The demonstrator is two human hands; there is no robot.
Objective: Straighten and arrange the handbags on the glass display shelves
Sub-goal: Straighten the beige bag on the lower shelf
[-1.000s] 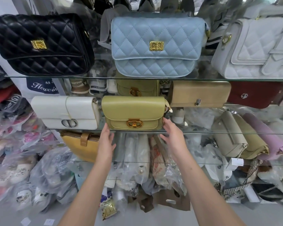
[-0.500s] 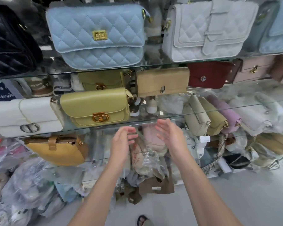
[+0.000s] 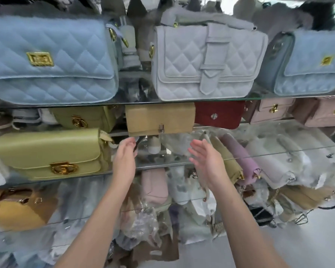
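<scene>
Reaching up with both hands, probably toward the tan handbag (image 3: 160,118) as the next one to straighten. Stands on the middle glass shelf (image 3: 267,120), just under the upper glass shelf (image 3: 135,102), between the olive handbag (image 3: 85,118) on the left and the red handbag (image 3: 219,114) on the right. Long axis from left to right, along the shelf edge, with the clasp turned to the near side. Lies farther and higher than the fingers of both hands, over the gap between them.

Left hand (image 3: 125,161) with fingers loosely bent, the tips just below the lower left corner of the bag and close to some dark thing there; cannot tell if touching it. Right hand (image 3: 207,163) with fingers straight and a little spread, palm turned to the left, holding nothing, somewhat lower and more apart from the right end of the bag. Left hand therefore the nearer one.

Probably calls for both hands to go farther in, one to each short end. Yellow-green handbag (image 3: 46,153) just left of the left hand, on the nearer glass shelf (image 3: 162,165), not touched.
</scene>
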